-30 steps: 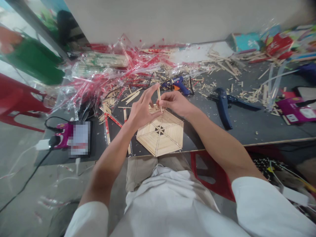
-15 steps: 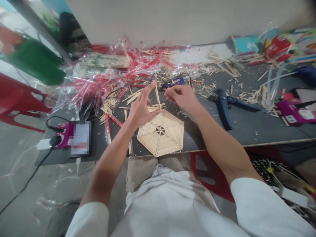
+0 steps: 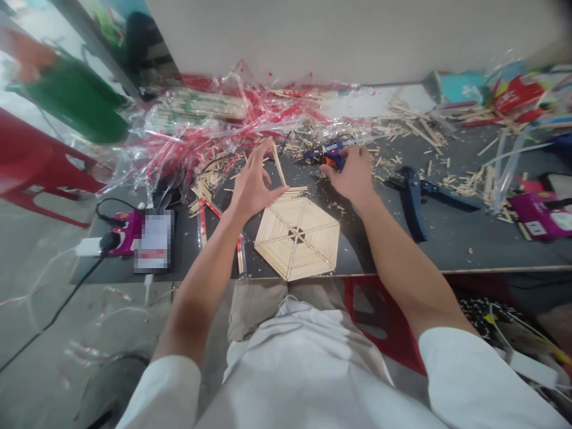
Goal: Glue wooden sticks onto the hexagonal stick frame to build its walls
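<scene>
Your hexagonal pale-wood stick frame point(image 3: 297, 238) shows rings laid. Above it, your left hand point(image 3: 252, 185) has fingers apart beside a loose wooden stick point(image 3: 279, 164); your right hand point(image 3: 355, 174) has fingers clamped on a blue glue gun point(image 3: 326, 154).

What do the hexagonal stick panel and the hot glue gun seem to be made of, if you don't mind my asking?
The hexagonal stick panel looks like bare, matte wood: pale strips with no visible paint. The hot glue gun looks like glossy moulded plastic, blue and orange with a smooth sheen, though it is small in view.
</scene>
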### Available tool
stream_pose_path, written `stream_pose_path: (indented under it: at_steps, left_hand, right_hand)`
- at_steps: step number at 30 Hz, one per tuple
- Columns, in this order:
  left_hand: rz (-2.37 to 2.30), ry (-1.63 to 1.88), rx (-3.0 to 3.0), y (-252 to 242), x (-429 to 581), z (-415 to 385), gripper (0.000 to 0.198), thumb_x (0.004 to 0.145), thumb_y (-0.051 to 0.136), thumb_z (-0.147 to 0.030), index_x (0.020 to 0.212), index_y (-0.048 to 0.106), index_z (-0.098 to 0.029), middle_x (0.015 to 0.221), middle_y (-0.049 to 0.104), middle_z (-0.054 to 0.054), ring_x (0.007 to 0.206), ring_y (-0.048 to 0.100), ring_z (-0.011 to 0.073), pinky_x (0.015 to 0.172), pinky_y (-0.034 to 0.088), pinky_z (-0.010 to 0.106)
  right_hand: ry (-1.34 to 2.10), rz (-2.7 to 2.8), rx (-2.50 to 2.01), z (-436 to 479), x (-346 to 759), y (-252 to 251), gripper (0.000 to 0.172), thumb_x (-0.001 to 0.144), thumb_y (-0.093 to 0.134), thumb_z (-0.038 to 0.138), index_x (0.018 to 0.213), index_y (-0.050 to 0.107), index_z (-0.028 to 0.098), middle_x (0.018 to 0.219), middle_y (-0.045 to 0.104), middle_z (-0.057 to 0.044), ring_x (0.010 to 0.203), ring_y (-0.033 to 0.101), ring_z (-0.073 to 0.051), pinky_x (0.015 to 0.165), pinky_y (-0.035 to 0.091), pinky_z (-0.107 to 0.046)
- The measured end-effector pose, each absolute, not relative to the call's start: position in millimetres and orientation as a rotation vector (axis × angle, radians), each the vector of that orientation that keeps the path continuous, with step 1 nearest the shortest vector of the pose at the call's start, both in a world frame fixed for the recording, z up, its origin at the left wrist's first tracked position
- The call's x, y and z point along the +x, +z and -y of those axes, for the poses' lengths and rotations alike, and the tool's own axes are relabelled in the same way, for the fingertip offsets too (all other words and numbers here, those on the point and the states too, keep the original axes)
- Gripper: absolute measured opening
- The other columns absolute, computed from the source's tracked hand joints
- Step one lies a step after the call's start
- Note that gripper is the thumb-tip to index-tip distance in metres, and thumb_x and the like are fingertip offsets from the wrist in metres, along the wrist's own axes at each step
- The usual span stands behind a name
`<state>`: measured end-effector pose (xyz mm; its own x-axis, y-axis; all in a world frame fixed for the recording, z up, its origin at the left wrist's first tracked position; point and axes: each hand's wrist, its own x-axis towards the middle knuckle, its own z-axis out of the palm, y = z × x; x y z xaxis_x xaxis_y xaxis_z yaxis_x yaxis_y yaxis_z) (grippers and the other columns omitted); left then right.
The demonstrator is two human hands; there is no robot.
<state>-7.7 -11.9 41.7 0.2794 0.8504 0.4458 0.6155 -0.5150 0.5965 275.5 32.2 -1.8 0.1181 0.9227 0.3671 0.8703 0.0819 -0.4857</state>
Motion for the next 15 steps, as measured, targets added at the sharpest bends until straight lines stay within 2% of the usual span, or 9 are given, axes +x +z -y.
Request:
stream_pose_path:
  at_steps: [5,7,9,11,13,15]
  left_hand:
    - [-1.246,1.295,1.853,44.4,-13.2,2.9,0.11,0.068,0.093,-0.059,0.161,0.038,-0.035,0.163,0.047,0.015,0.086,0.068,0.018,0.069,0.051,0.031]
    - [-1.14,1.363,1.573,47.5,-13.9,-0.3,0.097,0.073,0.083,-0.072,0.154,0.046,-0.035,0.157,0.053,0.014,0.081,0.066,0.0162,0.061,0.048,0.028]
    - [-1.048,1.395,1.318,50.6,-17.0,-3.8,0.082,0.083,0.061,-0.086,0.144,0.055,-0.033,0.149,0.059,0.013,0.076,0.065,0.0145,0.058,0.046,0.028]
    - [-1.011,1.41,1.173,52.7,-23.3,-7.7,0.08,0.086,0.044,-0.093,0.134,0.061,-0.03,0.142,0.064,0.012,0.078,0.066,0.0157,0.059,0.046,0.028]
    - [-1.02,1.407,1.113,53.3,-32.0,-11.6,0.081,0.086,0.043,-0.094,0.127,0.064,-0.028,0.134,0.067,0.011,0.083,0.068,0.0182,0.061,0.048,0.028]
    - [-1.057,1.387,1.082,52.9,-41.2,-15.2,0.079,0.084,0.049,-0.093,0.124,0.065,-0.027,0.125,0.069,0.01,0.086,0.07,0.0197,0.062,0.049,0.029]
  right_hand:
    - [0.104,1.755,-1.776,-34.3,272.7,-7.5,0.058,0.086,0.079,0.034,0.133,0.055,0.011,0.134,0.061,-0.025,0.132,0.054,-0.042,0.112,0.043,-0.059]
    - [0.087,1.751,-1.771,-34.5,271.8,-7.2,0.056,0.087,0.078,0.034,0.133,0.056,0.01,0.133,0.061,-0.025,0.131,0.055,-0.041,0.113,0.043,-0.058]
    - [0.061,1.75,-1.755,-33.5,271.1,-4.5,0.05,0.089,0.075,0.035,0.13,0.059,0.012,0.131,0.061,-0.024,0.131,0.054,-0.041,0.113,0.043,-0.059]
    - [0.041,1.776,-1.716,-32.1,271.0,-0.9,0.037,0.093,0.07,0.035,0.123,0.062,0.016,0.128,0.062,-0.021,0.131,0.054,-0.039,0.115,0.042,-0.06]
    - [0.033,1.801,-1.681,-31.2,271.6,1.4,0.028,0.097,0.064,0.037,0.119,0.064,0.019,0.127,0.062,-0.019,0.131,0.053,-0.039,0.115,0.04,-0.062]
    - [0.034,1.794,-1.686,-31.8,272.8,0.8,0.031,0.097,0.064,0.039,0.121,0.062,0.019,0.127,0.061,-0.019,0.131,0.052,-0.04,0.114,0.04,-0.064]
